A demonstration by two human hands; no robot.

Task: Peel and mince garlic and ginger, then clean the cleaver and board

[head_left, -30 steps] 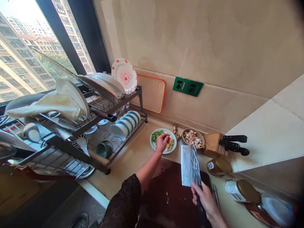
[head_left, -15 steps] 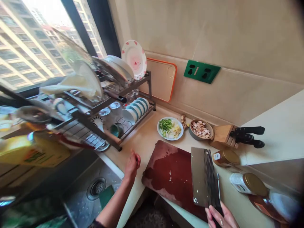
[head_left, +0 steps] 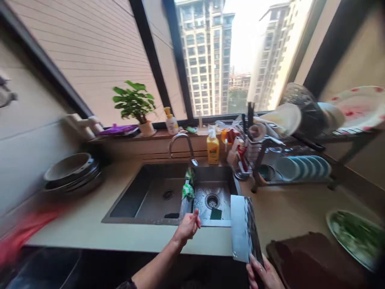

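My right hand (head_left: 264,273) is at the bottom of the view, shut on the dark handle of a steel Chinese cleaver (head_left: 241,228), whose blade stands up and is blurred. My left hand (head_left: 188,227) hangs over the sink's front rim with nothing visible in it. The cleaver is just right of that hand, not touching it. At the lower right lies a dark red cutting board (head_left: 313,261), with a plate of chopped green vegetables (head_left: 355,237) beyond it. Both are motion-blurred and far from my left hand.
A double steel sink (head_left: 180,196) with a curved faucet (head_left: 182,144) lies ahead, with a yellow dish soap bottle (head_left: 213,146) behind it. A dish rack (head_left: 297,160) stands to the right, and stacked dark bowls (head_left: 70,172) sit on the left counter.
The view has swung left from the plate and board to the sink. My left hand has moved away from the plate to the sink's rim. The cleaver remains in my right hand.
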